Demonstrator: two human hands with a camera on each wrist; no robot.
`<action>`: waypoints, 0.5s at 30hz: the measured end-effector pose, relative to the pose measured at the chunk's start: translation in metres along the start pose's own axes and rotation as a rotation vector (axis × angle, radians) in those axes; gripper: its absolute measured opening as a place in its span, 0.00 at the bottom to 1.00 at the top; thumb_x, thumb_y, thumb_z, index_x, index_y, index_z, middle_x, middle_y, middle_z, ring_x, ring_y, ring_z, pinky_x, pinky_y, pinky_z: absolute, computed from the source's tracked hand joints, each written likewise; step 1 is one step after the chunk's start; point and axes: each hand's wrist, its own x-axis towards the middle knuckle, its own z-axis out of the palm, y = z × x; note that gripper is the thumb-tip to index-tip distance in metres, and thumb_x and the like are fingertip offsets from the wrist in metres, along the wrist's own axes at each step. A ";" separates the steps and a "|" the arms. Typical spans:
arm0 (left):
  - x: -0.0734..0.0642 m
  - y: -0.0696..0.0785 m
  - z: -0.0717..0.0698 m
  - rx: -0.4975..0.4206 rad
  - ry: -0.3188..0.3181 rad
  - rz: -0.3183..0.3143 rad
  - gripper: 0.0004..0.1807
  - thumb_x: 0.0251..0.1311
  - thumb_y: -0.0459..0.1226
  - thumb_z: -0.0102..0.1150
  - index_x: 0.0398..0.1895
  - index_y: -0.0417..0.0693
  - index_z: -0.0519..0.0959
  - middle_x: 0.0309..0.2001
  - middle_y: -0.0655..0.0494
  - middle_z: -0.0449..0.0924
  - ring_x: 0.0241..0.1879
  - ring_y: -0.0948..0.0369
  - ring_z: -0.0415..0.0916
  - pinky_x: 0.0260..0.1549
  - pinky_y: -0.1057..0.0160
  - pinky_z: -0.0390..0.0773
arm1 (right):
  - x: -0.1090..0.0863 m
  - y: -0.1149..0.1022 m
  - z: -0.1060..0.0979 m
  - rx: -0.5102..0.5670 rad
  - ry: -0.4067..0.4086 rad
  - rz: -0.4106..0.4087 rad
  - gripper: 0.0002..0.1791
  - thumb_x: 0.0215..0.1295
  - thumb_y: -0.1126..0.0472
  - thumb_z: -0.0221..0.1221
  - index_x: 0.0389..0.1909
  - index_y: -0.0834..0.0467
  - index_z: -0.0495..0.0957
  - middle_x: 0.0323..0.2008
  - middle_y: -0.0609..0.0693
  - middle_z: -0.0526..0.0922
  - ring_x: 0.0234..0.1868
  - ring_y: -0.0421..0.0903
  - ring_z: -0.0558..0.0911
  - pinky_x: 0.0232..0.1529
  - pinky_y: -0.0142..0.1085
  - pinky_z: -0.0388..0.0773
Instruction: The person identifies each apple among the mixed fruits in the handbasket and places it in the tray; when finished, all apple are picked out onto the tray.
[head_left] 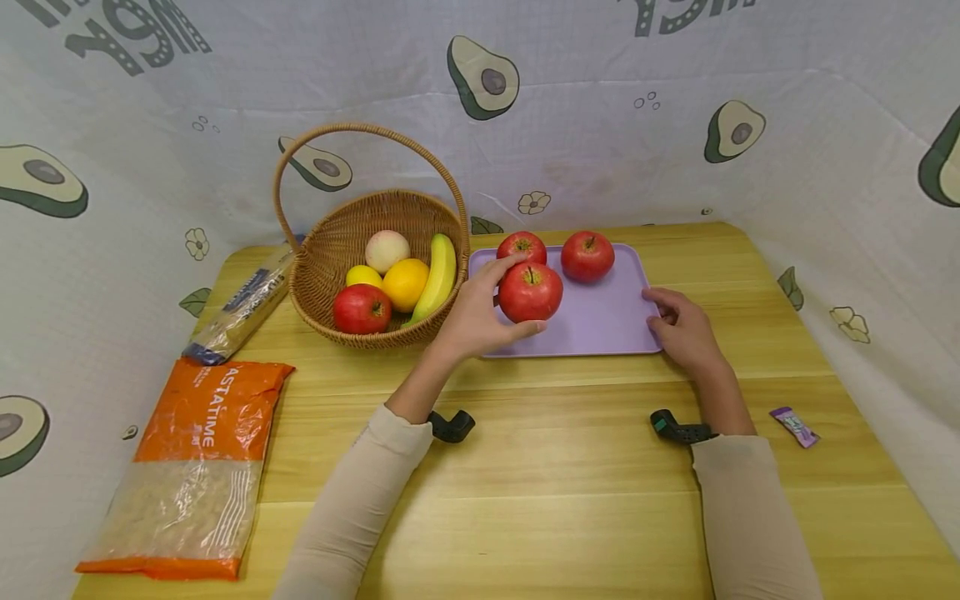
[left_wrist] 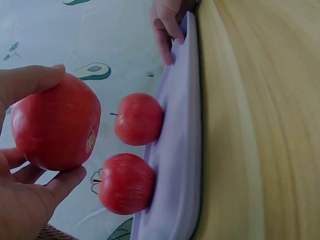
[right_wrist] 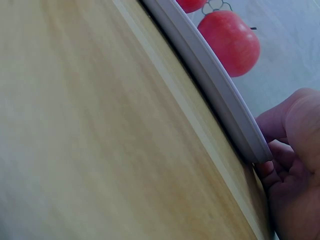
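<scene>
Thumb and fingers of the left hand (head_left: 482,315) grasp a red apple (head_left: 530,293), holding it up over the left part of a purple tray (head_left: 607,321), while the right hand (head_left: 684,329) pinches that tray at its right edge. Largest is the white sheet (head_left: 585,142) printed with avocados, hanging behind the tray and to both sides of it. Next is the wooden table (head_left: 525,500), with the tray lying flat on its far half. Just left of the tray stands a wicker basket (head_left: 337,237) with a tall looped handle. Farther left of the tray, and nearer the person, lies an orange and see-through bag (head_left: 198,412); a long, narrow packet (head_left: 251,296) slants away beyond it, its far end hidden by the basket. Inside the basket, on the tray's left, is a banana (head_left: 438,279). A second red apple (head_left: 588,257) and a third red apple (head_left: 522,243) rest along the tray's far side, and a fourth red apple (head_left: 363,309) shares the basket with an orange (head_left: 406,285), a peach (head_left: 387,251) and a lemon (head_left: 363,276). Smallest is a purple wrapper (head_left: 795,427), right of the tray, nearer the person and well apart from it.
</scene>
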 end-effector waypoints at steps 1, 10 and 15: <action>0.000 -0.001 0.002 0.000 -0.002 -0.014 0.49 0.47 0.49 0.80 0.74 0.56 0.67 0.70 0.53 0.72 0.62 0.56 0.74 0.59 0.55 0.81 | 0.000 0.000 0.000 0.002 0.001 -0.002 0.26 0.75 0.68 0.51 0.73 0.63 0.69 0.54 0.63 0.72 0.45 0.48 0.68 0.36 0.19 0.65; 0.003 -0.011 0.015 0.042 -0.005 -0.147 0.49 0.47 0.50 0.80 0.74 0.58 0.67 0.70 0.54 0.72 0.67 0.54 0.71 0.66 0.47 0.75 | 0.001 0.001 0.001 0.010 0.003 0.004 0.26 0.76 0.67 0.51 0.73 0.63 0.69 0.55 0.62 0.72 0.45 0.48 0.68 0.36 0.19 0.65; 0.003 -0.017 0.021 0.064 -0.017 -0.198 0.50 0.49 0.50 0.80 0.76 0.57 0.65 0.70 0.52 0.73 0.67 0.52 0.73 0.66 0.46 0.75 | 0.000 0.000 0.000 0.010 -0.001 0.005 0.26 0.76 0.67 0.51 0.73 0.63 0.69 0.54 0.62 0.71 0.46 0.49 0.68 0.37 0.20 0.66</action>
